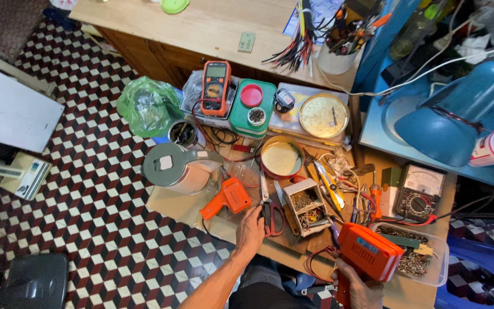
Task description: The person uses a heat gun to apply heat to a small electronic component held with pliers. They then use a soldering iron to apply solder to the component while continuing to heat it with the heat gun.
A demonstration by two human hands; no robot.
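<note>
Two hands at a cluttered counter (190,209), seen from above.
The right hand (360,286) is closed around the grip of an orange soldering gun (368,253), held at the near edge of the counter beside a clear tub of screws (415,257). The left hand (251,224) rests with its fingers on the handles of a pair of scissors (270,212), which lie flat between a smaller orange gun-shaped tool (227,198) and a small open box of hardware (306,206). A grey electric kettle (174,167) stands farther left.
</note>
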